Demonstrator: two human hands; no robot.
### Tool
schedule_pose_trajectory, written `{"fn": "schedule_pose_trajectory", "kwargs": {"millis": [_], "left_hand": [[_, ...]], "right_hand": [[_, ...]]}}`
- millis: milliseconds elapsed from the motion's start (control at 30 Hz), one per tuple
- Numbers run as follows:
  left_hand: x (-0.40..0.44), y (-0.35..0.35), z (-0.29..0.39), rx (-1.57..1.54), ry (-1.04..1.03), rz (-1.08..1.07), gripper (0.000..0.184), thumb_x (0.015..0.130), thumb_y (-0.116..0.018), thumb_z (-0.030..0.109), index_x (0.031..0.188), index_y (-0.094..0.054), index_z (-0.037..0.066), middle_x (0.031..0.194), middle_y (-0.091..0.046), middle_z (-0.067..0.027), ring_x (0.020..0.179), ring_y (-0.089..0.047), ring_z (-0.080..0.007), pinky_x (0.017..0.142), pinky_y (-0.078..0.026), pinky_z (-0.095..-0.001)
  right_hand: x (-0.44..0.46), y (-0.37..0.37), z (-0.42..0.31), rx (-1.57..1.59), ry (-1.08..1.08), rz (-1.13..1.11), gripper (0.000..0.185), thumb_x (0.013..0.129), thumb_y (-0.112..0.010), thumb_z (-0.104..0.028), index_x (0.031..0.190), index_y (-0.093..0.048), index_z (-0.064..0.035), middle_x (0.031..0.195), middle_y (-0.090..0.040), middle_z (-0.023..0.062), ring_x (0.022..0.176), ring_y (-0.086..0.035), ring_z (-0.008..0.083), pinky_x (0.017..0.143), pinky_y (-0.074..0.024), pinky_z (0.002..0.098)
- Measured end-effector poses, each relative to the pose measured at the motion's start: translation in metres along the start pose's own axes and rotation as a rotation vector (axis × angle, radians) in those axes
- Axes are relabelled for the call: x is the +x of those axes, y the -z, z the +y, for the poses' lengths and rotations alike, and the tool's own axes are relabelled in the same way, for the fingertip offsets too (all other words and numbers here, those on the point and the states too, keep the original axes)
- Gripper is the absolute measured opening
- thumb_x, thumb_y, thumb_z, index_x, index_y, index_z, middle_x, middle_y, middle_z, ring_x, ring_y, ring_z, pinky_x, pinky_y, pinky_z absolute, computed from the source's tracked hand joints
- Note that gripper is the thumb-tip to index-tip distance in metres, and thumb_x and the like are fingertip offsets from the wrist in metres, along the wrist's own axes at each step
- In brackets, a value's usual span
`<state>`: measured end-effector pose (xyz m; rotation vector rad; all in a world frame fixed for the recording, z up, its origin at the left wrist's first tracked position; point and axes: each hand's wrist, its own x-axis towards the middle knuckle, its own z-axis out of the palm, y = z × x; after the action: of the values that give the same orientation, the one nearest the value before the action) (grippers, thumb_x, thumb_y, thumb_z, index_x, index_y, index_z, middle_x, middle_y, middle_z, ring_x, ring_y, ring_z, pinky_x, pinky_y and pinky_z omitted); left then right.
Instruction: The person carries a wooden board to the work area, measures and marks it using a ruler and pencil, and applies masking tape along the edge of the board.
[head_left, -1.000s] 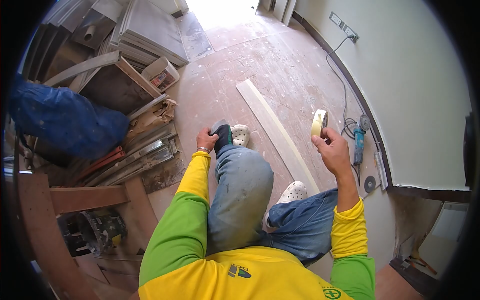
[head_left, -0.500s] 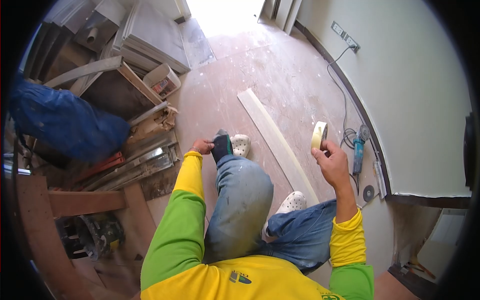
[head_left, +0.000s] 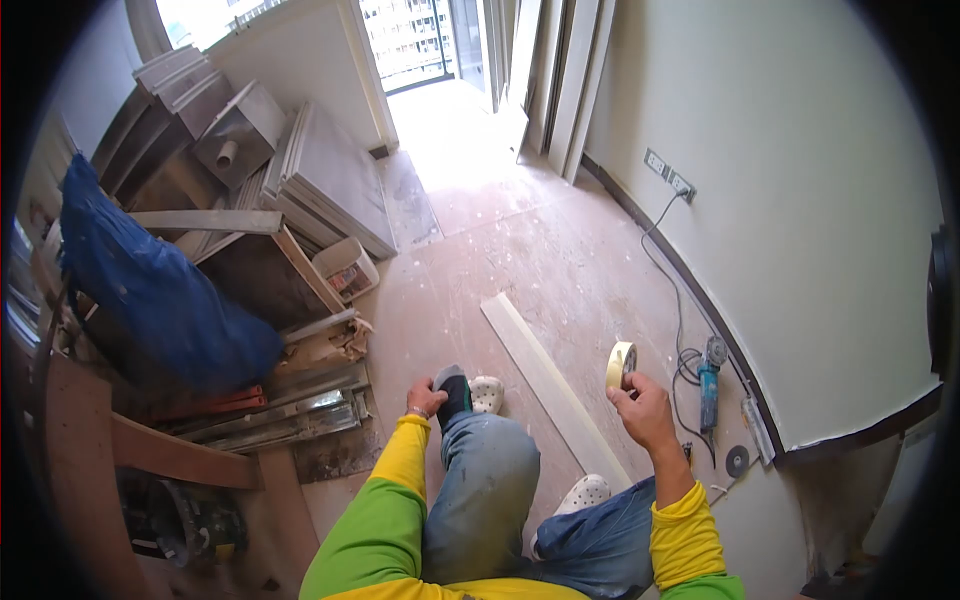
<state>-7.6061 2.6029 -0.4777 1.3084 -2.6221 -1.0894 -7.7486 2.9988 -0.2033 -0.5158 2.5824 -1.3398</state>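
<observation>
My left hand (head_left: 426, 397) is closed on the dark sock (head_left: 455, 393) at my ankle, beside a white perforated clog (head_left: 487, 394). In my right hand (head_left: 643, 405) a roll of pale yellow tape (head_left: 620, 366) is held upright between thumb and fingers. Between my feet and the right wall, a long pale board (head_left: 550, 385) lies on the floor, left of the tape. My other foot, in a white clog (head_left: 584, 493), is near the board's lower end.
An angle grinder (head_left: 709, 385) lies by the right wall, its cord running to a wall outlet (head_left: 682, 187). Near it is a dark disc (head_left: 737, 459). Stacked panels (head_left: 335, 180), a white bucket (head_left: 346, 268) and a blue bag (head_left: 165, 290) stand on the left.
The view has tilted up, showing the doorway and the buildings outside. Both hands and the floor objects appear lower. The sock and the tape are still held.
</observation>
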Motion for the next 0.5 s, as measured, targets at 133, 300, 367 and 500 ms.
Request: {"fn": "schedule_pose_trajectory", "kwargs": {"millis": [133,300,367,500], "left_hand": [[-0.013,-0.003,0.003,-0.001,-0.016,0.109,0.042,0.064,-0.069,0.032,0.096,-0.069,0.004,0.1,-0.069,-0.0202,0.095,-0.065,-0.0384,0.086,-0.052,-0.0401],[0.007,0.0,-0.003,-0.006,0.015,0.014,0.039,0.071,-0.07,0.026,0.105,-0.071,0.006,0.102,-0.071,-0.0169,0.096,-0.067,-0.032,0.089,-0.052,-0.036],[0.019,0.003,-0.014,-0.043,0.001,-0.218,0.037,0.078,-0.07,0.022,0.112,-0.071,0.006,0.107,-0.072,-0.0145,0.097,-0.068,-0.0279,0.09,-0.051,-0.0343],[0.035,0.005,-0.031,-0.08,0.125,-0.371,0.032,0.084,-0.071,0.024,0.112,-0.072,0.008,0.099,-0.073,-0.0102,0.087,-0.068,-0.0218,0.082,-0.053,-0.0334]], "right_hand": [[0.0,0.001,0.0,-0.008,0.01,-0.007,0.025,0.081,-0.07,-0.02,0.091,-0.068,0.002,0.081,-0.068,0.0199,0.072,-0.066,0.0297,0.066,-0.0508,0.0371],[0.0,0.0,0.0,-0.013,0.002,-0.009,0.025,0.081,-0.07,-0.021,0.091,-0.068,0.0022,0.081,-0.068,0.0198,0.072,-0.067,0.0295,0.066,-0.051,0.037],[0.0,0.001,0.001,-0.004,-0.008,-0.015,0.025,0.081,-0.071,-0.021,0.091,-0.067,0.0023,0.081,-0.068,0.0197,0.072,-0.066,0.0296,0.066,-0.051,0.0371],[-0.001,0.001,0.001,-0.014,0.015,-0.012,0.025,0.081,-0.071,-0.021,0.09,-0.068,0.0019,0.081,-0.068,0.0191,0.071,-0.066,0.0296,0.066,-0.0511,0.0371]]}}
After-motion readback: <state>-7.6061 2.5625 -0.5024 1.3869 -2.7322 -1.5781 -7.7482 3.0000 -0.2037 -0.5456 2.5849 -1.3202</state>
